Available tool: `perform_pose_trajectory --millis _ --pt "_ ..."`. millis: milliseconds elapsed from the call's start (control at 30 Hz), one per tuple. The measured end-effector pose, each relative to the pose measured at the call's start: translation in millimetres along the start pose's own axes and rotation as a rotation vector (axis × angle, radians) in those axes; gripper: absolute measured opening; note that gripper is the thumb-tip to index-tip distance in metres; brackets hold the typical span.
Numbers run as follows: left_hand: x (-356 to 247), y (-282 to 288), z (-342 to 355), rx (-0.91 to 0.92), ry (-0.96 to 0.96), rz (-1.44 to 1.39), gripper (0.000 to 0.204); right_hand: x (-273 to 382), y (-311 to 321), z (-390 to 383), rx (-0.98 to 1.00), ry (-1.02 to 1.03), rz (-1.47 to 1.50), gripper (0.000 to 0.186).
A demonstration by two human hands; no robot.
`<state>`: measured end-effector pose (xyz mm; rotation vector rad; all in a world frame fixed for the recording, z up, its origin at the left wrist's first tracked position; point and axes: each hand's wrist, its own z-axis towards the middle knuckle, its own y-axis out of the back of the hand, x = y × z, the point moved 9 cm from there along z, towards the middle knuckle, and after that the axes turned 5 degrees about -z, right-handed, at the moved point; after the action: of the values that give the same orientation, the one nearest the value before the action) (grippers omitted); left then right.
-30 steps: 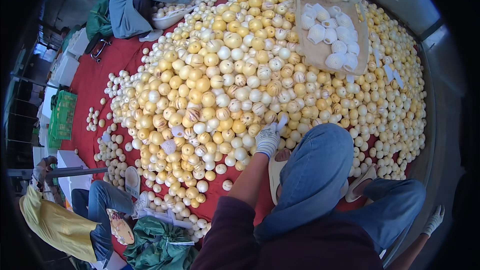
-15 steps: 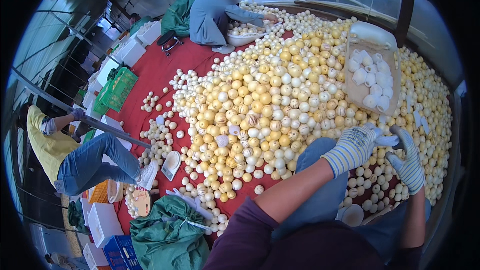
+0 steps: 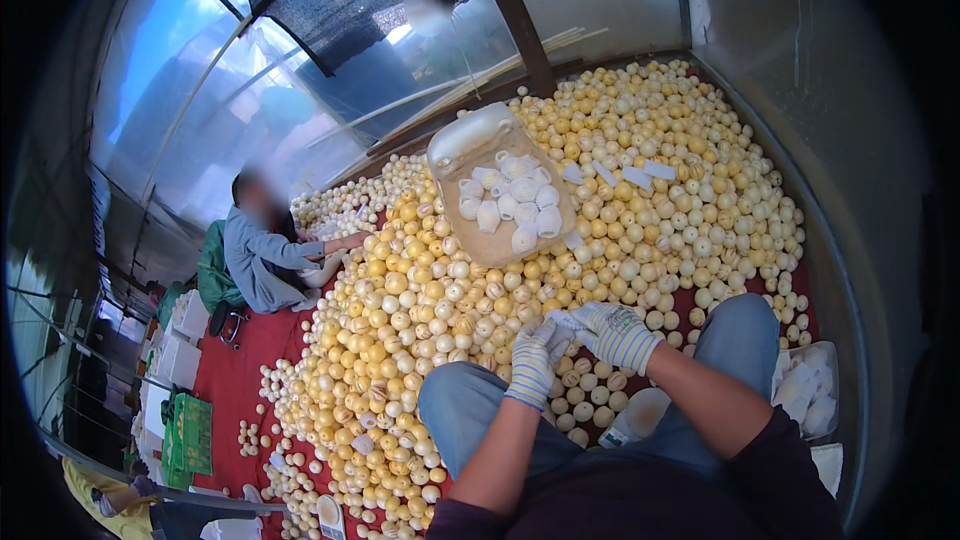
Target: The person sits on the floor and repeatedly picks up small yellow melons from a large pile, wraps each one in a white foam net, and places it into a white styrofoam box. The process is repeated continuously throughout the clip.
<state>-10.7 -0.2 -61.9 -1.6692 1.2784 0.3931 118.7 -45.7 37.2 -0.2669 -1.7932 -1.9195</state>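
Observation:
Both my hands wear white gloves with blue and yellow stripes and meet above my lap. My left hand point(image 3: 533, 365) has its fingers bent against a small white piece that looks like a foam net point(image 3: 566, 321). From the other side my right hand point(image 3: 617, 334) closes on the same piece. Whether a fruit is inside it is hidden by the fingers. Just beyond lies a broad heap of pale yellow striped pepino melons point(image 3: 400, 315). On the heap rests a shallow beige tray point(image 3: 500, 250) holding several melons in white foam nets point(image 3: 518, 190).
Between my legs stands a small scale point(image 3: 640, 414) with a round pan. A clear container of white foam nets point(image 3: 806, 390) is by my right leg. Another person point(image 3: 262, 255) sits at the heap's far left. Green crate point(image 3: 188, 435) and white boxes point(image 3: 180, 345) line the left.
The view has turned right, so the tray and my hands now appear further left. My right hand, earlier with its fingers spread, has closed in beside my left at the white piece.

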Motion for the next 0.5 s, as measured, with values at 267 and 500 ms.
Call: perform_pose_trajectory --millis 267,500 --pt "-48.0 -42.8 -45.7 0.295 -0.254 -0.015 0.062 -19.2 23.2 -8.1 -0.004 -0.213 0.369 0.046" --pt "-74.7 -59.5 -97.7 0.54 -0.318 0.072 0.071 -14.0 -13.8 -9.6 0.004 -0.172 0.901 0.032"
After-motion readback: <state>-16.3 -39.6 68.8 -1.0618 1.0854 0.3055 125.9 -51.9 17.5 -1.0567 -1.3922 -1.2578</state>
